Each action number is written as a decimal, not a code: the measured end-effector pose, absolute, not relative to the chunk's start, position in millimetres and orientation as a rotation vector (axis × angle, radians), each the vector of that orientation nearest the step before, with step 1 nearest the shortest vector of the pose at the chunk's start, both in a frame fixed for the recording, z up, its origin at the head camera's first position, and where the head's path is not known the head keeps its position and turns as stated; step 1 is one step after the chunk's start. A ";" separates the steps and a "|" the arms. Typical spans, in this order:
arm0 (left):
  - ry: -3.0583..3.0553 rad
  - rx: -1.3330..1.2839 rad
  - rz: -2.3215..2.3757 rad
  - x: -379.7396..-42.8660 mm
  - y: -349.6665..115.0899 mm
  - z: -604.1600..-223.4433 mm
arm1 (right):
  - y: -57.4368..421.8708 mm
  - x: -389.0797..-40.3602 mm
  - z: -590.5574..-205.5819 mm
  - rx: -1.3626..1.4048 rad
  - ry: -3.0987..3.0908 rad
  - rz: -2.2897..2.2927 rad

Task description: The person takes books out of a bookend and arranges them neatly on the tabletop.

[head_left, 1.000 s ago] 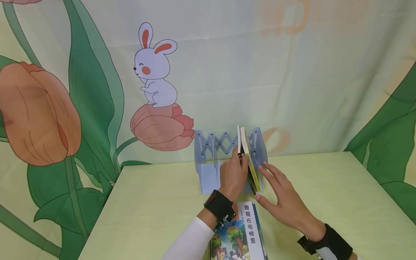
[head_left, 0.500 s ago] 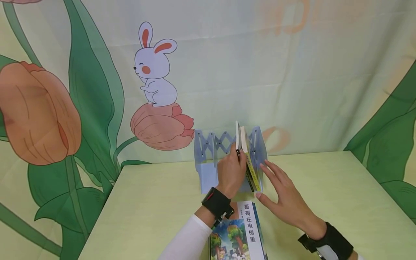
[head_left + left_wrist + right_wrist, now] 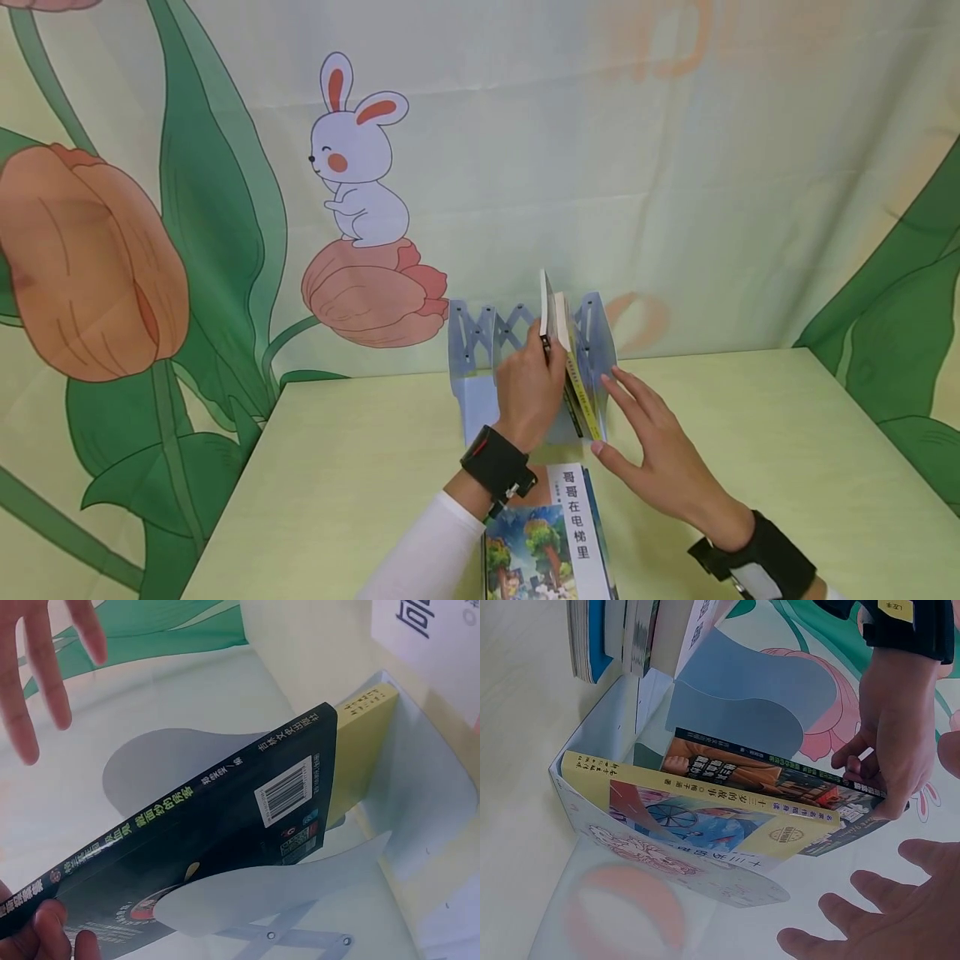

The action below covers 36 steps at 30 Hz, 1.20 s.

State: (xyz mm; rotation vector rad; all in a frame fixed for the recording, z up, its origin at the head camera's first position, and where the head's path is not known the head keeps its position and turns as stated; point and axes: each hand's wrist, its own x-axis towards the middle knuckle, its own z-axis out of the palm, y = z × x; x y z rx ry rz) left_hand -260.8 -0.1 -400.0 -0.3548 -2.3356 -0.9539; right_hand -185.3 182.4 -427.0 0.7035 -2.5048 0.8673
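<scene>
My left hand [image 3: 531,392] pinches a thin black-spined book [image 3: 225,814] near the upper end of its spine, fingers on one side and thumb on the other. The book stands tilted in the pale blue expandable book rack [image 3: 480,408], its top above its neighbour's. Beside it leans a yellow-spined book [image 3: 705,796], against the rack's end panel on the right. My right hand [image 3: 667,458] is spread with straight fingers just right of that panel, holding nothing. In the left wrist view, fingers of the right hand [image 3: 45,682] hang at the top left.
A stack of books [image 3: 534,533] lies flat on the pale yellow table [image 3: 337,492], in front of the rack. Behind the rack hangs a cloth backdrop [image 3: 525,167] printed with a rabbit and tulips. The rack has an upright divider [image 3: 225,900] left of the black book.
My left hand has moved up and slightly left, and the black-spined book has risen with it against the yellow one. The right hand has barely moved.
</scene>
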 end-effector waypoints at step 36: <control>-2.267 -0.370 -0.880 -256.9 -5.5 -378.3 | 180.5 -183.2 -422.6 0.708 -2.501 0.862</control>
